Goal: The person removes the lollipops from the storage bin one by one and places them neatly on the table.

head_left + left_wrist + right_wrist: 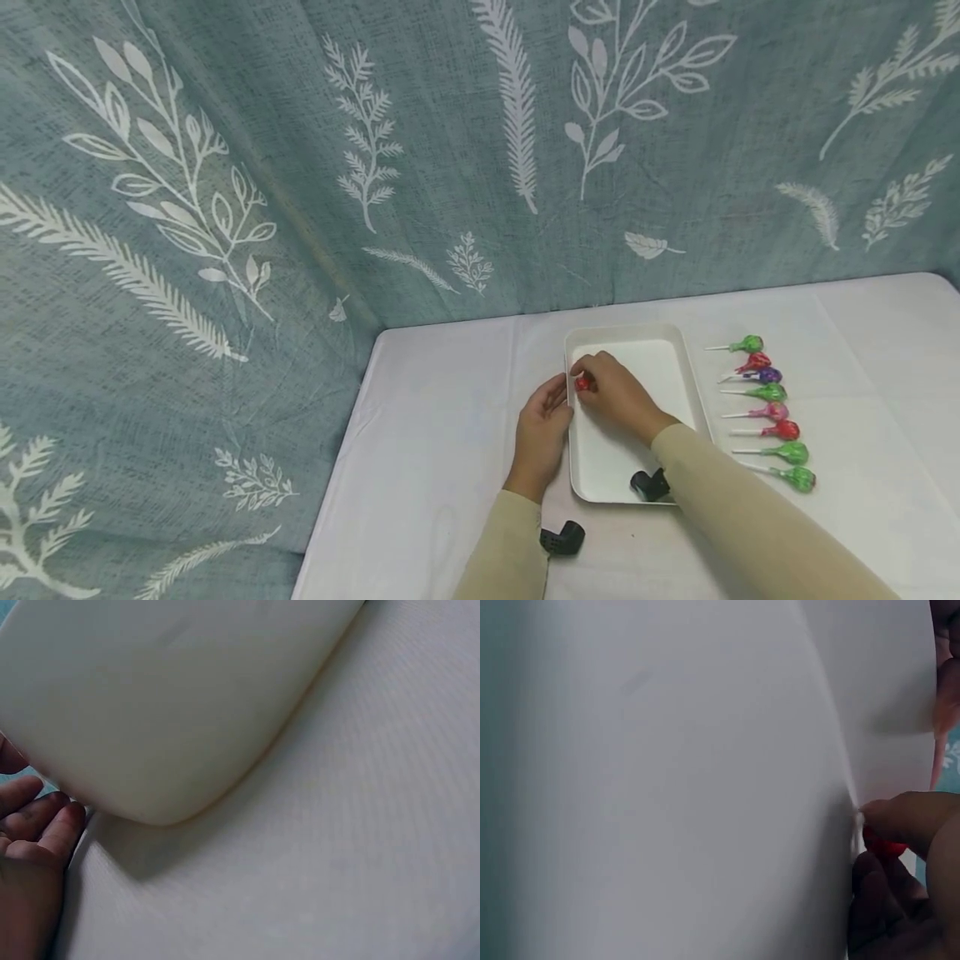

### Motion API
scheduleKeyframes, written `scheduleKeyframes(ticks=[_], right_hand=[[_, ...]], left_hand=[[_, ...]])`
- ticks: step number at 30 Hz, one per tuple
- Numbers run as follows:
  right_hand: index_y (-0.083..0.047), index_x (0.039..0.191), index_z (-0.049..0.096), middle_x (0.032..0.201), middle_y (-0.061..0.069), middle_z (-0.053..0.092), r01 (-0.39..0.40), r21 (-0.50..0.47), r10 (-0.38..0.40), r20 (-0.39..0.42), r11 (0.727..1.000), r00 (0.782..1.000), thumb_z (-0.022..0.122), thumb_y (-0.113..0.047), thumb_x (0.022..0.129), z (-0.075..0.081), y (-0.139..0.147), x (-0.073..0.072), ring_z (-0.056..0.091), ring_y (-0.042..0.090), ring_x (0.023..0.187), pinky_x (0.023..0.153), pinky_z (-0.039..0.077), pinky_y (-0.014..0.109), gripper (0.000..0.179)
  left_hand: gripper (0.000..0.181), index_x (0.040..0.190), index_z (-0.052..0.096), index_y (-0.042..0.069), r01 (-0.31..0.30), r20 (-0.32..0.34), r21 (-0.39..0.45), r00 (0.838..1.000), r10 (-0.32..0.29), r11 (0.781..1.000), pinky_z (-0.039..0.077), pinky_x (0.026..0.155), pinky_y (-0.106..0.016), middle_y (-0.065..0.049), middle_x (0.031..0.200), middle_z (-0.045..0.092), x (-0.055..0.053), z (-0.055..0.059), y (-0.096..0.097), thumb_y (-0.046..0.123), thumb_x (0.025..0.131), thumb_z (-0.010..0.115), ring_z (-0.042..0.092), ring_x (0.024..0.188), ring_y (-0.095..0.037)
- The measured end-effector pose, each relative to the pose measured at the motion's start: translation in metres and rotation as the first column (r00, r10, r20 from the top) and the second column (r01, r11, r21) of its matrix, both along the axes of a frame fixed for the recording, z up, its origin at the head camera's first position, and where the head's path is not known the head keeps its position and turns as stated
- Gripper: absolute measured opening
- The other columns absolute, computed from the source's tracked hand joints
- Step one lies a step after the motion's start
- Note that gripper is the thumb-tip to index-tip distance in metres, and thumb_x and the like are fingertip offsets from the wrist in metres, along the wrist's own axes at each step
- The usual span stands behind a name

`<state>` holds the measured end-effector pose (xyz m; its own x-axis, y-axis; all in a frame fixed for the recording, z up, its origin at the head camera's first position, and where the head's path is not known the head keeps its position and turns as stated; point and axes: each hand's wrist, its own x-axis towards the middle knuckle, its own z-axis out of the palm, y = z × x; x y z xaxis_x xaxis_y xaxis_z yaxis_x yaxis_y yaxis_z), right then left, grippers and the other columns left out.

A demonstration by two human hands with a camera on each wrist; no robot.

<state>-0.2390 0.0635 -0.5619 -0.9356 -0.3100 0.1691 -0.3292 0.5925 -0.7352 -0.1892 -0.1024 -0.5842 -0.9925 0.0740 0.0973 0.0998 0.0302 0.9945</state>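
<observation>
A white rectangular tray (603,458) lies on the table. My right hand (618,396) reaches into it and pinches a red-wrapped lollipop (582,384) by the tray's left wall. The red wrapper also shows between thumb and fingers in the right wrist view, where the lollipop's stick is hidden. Along the outside of that same wall stands my left hand (542,429), its fingers loosely bent and the fingertips (71,814) right at the tray's side. To the right of the tray several wrapped lollipops (772,411) form a column, sticks pointing left.
The column holds green, red, pink and purple wrappers, with the red and purple ones (767,376) near its top close together. A white cloth covers the table (442,433). Behind it and at the left hangs a blue-green curtain (450,150) with white leaf prints.
</observation>
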Motion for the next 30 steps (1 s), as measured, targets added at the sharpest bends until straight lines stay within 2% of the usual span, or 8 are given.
scheduleKeyframes(ticks=[6,10,19,25,30], right_hand=[[0.003,0.127,0.075,0.103,0.011,0.063,0.063,-0.062,-0.066,-0.044,0.996,0.997,0.072,0.003,0.099,0.005,0.003,0.000,0.063,0.027,0.093,0.087,0.059,0.046,0.028],[0.003,0.126,0.075,0.105,0.014,0.062,0.093,-0.117,-0.098,-0.039,0.989,0.994,0.072,0.002,0.100,0.010,0.005,0.000,0.063,0.029,0.093,0.086,0.059,0.046,0.026],[-0.004,0.116,0.071,0.107,0.009,0.070,0.131,-0.250,-0.115,0.076,0.959,0.990,0.078,-0.011,0.102,0.029,0.023,0.011,0.066,0.022,0.085,0.065,0.057,0.032,0.017],[-0.003,0.114,0.069,0.105,0.007,0.075,0.149,-0.290,-0.118,0.121,0.945,0.986,0.078,-0.013,0.102,0.044,0.040,0.022,0.065,0.020,0.086,0.068,0.054,0.028,0.018],[-0.001,0.119,0.069,0.109,0.009,0.074,0.155,-0.305,-0.114,0.148,0.940,0.982,0.075,-0.011,0.103,0.047,0.056,0.032,0.066,0.020,0.089,0.070,0.055,0.027,0.019]], left_hand=[[0.050,0.152,0.057,-0.005,0.003,-0.001,0.022,1.000,-0.003,1.000,0.051,0.114,-0.033,-0.016,0.149,0.064,0.000,0.000,0.000,0.000,0.102,0.056,0.059,0.140,-0.028],[0.051,0.152,0.057,-0.005,0.001,0.001,0.036,1.000,-0.001,0.999,0.052,0.113,-0.032,-0.016,0.148,0.064,-0.001,0.000,0.000,0.000,0.101,0.057,0.060,0.139,-0.028],[0.050,0.152,0.058,-0.003,0.000,0.002,0.041,1.000,0.000,0.999,0.052,0.114,-0.033,-0.016,0.148,0.064,-0.001,-0.003,0.000,0.004,0.102,0.058,0.060,0.139,-0.029],[0.049,0.152,0.059,0.000,-0.009,0.004,0.017,1.000,0.009,1.000,0.051,0.114,-0.033,-0.011,0.148,0.065,-0.001,-0.003,0.000,0.005,0.103,0.059,0.060,0.139,-0.025],[0.050,0.151,0.060,0.000,-0.018,0.010,0.020,1.000,0.018,1.000,0.051,0.113,-0.030,-0.008,0.147,0.066,-0.001,-0.002,0.000,0.001,0.101,0.057,0.061,0.138,-0.022]])
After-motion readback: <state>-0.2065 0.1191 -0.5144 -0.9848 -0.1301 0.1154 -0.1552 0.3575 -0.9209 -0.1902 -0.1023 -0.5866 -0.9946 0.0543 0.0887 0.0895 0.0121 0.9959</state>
